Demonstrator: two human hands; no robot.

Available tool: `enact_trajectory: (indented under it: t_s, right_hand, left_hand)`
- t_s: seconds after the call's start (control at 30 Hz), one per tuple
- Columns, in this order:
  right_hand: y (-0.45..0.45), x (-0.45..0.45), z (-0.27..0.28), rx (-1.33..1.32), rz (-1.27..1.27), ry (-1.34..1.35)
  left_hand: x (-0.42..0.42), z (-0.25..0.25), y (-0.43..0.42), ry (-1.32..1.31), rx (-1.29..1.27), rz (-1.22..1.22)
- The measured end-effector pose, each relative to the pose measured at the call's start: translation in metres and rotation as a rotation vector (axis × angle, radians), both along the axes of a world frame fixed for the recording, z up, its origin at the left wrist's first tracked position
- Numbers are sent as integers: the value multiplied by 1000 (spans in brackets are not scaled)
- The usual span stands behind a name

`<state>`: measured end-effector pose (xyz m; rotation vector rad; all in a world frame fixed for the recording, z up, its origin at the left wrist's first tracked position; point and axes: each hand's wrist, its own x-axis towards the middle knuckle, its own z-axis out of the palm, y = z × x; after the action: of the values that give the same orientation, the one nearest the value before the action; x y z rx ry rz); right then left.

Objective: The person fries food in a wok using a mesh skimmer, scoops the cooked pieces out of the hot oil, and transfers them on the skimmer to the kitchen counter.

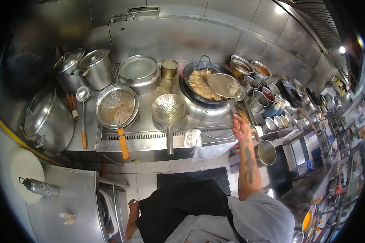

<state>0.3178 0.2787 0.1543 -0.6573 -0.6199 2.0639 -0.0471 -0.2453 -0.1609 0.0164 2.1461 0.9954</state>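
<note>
My right hand (241,127) is closed round the handle of a round mesh skimmer (224,85). The skimmer's head hangs over the right part of a black wok (185,90). Pale browned pieces of food (202,83) lie in the wok, partly covered by the skimmer. Down by my left side, my left hand (134,205) is loosely curled, with nothing seen in it. A perforated metal strainer (170,109) rests on the counter left of the wok. Farther left, a wire strainer with a wooden handle (123,143) lies over a round pan.
Lidded steel pots (96,69) and a ladle (83,95) are at the left. A tin can (169,69) stands beside the wok. Sauce containers (242,67) line the right. A white cloth (192,138) lies at the counter's front edge. A bottle (40,187) lies on the steel table.
</note>
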Motion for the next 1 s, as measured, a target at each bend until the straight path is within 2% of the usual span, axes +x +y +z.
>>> enact_trajectory:
  t_s: [0.17, 0.3, 0.43, 0.53, 0.7, 0.77, 0.83, 0.87, 0.93, 0.97, 1.0]
  right_hand:
    - [6, 6, 0, -40, 12, -17]
    - [6, -22, 32, 35, 13, -65]
    - [-10, -82, 74, 192, -9, -222]
    - [-15, -132, 88, 360, -74, -476]
    - [-17, -207, 70, 604, -84, -724]
    - [-11, -232, 46, 711, -91, -837]
    - [-6, -257, 20, 887, -149, -984]
    - [-2, -266, 5, 946, -142, -1067]
    - [13, -283, -27, 1010, -121, -1148]
    - [43, -292, -66, 1184, -128, -1221]
    - [43, -301, -68, 1361, -137, -1288]
  left_hand:
    - [0, -4, -9, -21, -73, -55]
    - [-8, -14, -14, -14, -76, -51]
    - [-11, -14, -19, -15, -78, 2]
    - [-7, -10, -26, -33, -69, 65]
    - [12, 9, -50, -20, -40, 165]
    - [20, 14, -67, -57, -45, 255]
    - [28, 19, -86, -108, -86, 249]
    - [33, 23, -95, -36, -139, 174]
    - [42, 15, -112, -66, -141, 223]
    - [47, 14, -120, -92, -139, 258]
    - [51, 15, -124, -95, -145, 269]
